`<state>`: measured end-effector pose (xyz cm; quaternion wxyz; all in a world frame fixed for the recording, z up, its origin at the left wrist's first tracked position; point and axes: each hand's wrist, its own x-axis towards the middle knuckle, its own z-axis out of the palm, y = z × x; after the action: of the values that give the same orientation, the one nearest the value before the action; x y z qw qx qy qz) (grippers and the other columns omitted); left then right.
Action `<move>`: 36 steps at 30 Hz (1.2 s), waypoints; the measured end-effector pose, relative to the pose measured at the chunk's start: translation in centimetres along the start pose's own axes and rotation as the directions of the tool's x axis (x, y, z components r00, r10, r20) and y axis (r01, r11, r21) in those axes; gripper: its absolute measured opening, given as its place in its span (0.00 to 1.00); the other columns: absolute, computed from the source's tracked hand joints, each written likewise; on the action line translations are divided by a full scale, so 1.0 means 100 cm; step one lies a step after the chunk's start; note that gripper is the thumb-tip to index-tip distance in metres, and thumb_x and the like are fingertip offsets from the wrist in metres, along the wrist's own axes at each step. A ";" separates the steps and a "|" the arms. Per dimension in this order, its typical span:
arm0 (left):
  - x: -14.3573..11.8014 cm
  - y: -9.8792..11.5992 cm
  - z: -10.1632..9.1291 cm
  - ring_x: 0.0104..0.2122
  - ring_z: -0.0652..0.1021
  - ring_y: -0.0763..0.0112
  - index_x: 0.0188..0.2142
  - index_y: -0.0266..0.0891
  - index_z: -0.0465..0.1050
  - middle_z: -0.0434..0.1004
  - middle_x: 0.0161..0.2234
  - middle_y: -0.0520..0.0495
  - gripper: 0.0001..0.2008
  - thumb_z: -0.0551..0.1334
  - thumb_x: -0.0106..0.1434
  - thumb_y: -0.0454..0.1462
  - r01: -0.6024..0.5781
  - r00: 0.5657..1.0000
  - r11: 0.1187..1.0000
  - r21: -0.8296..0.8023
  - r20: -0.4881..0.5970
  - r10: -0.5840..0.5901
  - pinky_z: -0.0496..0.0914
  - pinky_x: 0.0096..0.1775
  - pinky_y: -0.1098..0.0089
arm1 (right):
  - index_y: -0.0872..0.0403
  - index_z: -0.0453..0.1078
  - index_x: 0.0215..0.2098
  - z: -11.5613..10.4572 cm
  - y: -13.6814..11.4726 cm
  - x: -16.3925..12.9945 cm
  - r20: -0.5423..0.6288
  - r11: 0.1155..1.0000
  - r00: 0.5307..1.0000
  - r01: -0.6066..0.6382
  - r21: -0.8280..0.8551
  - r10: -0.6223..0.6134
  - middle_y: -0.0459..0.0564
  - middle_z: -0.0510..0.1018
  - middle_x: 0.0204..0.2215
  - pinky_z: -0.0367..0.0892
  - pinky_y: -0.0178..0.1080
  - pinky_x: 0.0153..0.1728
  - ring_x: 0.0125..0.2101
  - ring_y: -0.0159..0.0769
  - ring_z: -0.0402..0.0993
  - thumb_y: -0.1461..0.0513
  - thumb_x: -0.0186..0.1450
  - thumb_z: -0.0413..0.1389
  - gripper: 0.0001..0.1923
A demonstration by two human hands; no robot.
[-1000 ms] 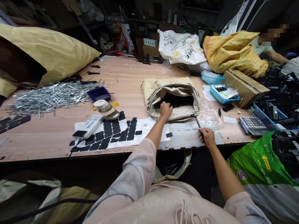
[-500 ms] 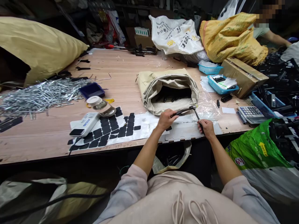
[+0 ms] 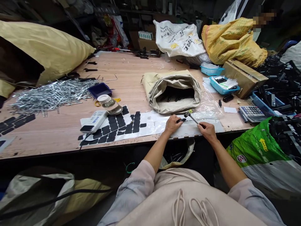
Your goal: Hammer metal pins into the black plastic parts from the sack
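Work looks to be partway through on a single piece, judging by how the two hands meet above the worktop [image 3: 134,67]. The left hand [image 3: 172,125] grips a slim, rigid black piece [image 3: 181,120], its tip pointing towards three o'clock. The right hand [image 3: 208,131] is closed around the dark handle of a small hammer-like tool with a silver shaft [image 3: 193,119], its dark, yellow-green-ended head at or just beside that tip; whether they touch cannot be told.

Plenty seems left: loose dark pieces [image 3: 169,98] show inside the beige canvas sack with a rolled mouth [image 3: 152,102], at eleven o'clock from the hands, their number lost in shadow. Similar ones lie in a pale plastic bag [image 3: 188,154] below the worktop's edge, at six o'clock; these may be finished, but nothing proves it.

The gripped piece looks narrow and evenly dark, with much of its length covered by the fingers, so its full shape cannot be judged.
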<state>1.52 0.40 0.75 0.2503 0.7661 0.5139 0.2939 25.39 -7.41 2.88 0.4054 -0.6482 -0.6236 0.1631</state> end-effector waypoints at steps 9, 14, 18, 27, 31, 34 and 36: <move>0.003 -0.002 0.002 0.39 0.74 0.67 0.41 0.44 0.83 0.73 0.36 0.49 0.08 0.67 0.63 0.37 -0.013 1.000 0.999 -0.031 -0.011 0.013 0.68 0.40 0.67 | 0.51 0.81 0.32 0.001 0.007 -0.001 -0.003 0.989 0.998 0.061 -0.138 -0.062 0.53 0.86 0.33 0.75 0.43 0.40 0.36 0.47 0.83 0.53 0.62 0.57 0.13; 0.004 -0.003 0.003 0.40 0.74 0.66 0.40 0.43 0.83 0.73 0.36 0.49 0.07 0.68 0.62 0.36 -0.015 1.000 0.999 -0.042 -0.019 0.014 0.68 0.42 0.67 | 0.52 0.82 0.34 0.003 -0.002 0.003 0.004 0.992 0.995 0.101 -0.076 -0.101 0.53 0.85 0.33 0.75 0.42 0.40 0.35 0.46 0.83 0.52 0.63 0.57 0.15; 0.003 -0.002 0.003 0.39 0.74 0.66 0.39 0.42 0.83 0.73 0.35 0.49 0.06 0.67 0.62 0.36 0.001 1.000 1.000 -0.028 -0.012 -0.002 0.68 0.41 0.67 | 0.51 0.81 0.32 0.009 -0.006 0.006 0.077 0.985 0.988 0.144 -0.099 -0.137 0.53 0.85 0.33 0.74 0.44 0.41 0.35 0.47 0.82 0.54 0.60 0.59 0.12; 0.002 0.001 0.000 0.40 0.75 0.65 0.40 0.41 0.82 0.74 0.35 0.48 0.07 0.67 0.61 0.35 -0.043 0.998 0.999 -0.030 -0.048 0.042 0.70 0.43 0.67 | 0.56 0.77 0.31 0.002 0.005 0.017 0.156 0.806 0.930 -0.367 0.465 0.334 0.45 0.74 0.19 0.59 0.33 0.12 0.14 0.29 0.64 0.48 0.56 0.64 0.19; -0.025 0.011 -0.007 0.38 0.75 0.65 0.41 0.39 0.82 0.74 0.35 0.45 0.09 0.66 0.64 0.39 -0.215 0.969 0.977 0.005 -0.122 0.214 0.70 0.40 0.66 | 0.58 0.76 0.29 0.000 0.004 0.024 0.206 0.716 0.900 -0.431 0.549 0.383 0.46 0.74 0.19 0.59 0.31 0.11 0.14 0.28 0.65 0.49 0.55 0.66 0.19; -0.073 0.016 -0.004 0.33 0.75 0.66 0.44 0.41 0.81 0.74 0.31 0.45 0.13 0.63 0.67 0.45 -0.385 0.916 0.922 0.035 -0.105 0.387 0.70 0.37 0.65 | 0.58 0.77 0.29 0.002 0.004 0.025 0.221 0.718 0.901 -0.432 0.546 0.374 0.46 0.74 0.19 0.59 0.30 0.11 0.14 0.27 0.65 0.50 0.55 0.66 0.18; -0.109 0.012 0.004 0.30 0.75 0.67 0.45 0.42 0.81 0.75 0.28 0.46 0.15 0.61 0.68 0.46 -0.424 0.905 0.905 0.037 -0.014 0.425 0.70 0.35 0.67 | 0.58 0.76 0.30 0.003 0.004 0.024 0.227 0.714 0.902 -0.431 0.553 0.368 0.45 0.73 0.18 0.59 0.30 0.11 0.14 0.27 0.64 0.50 0.55 0.65 0.18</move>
<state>-0.65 -10.26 -0.81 0.1620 0.8603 0.3426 0.3411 25.87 -5.01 3.12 0.5095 -0.5996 -0.4061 0.4647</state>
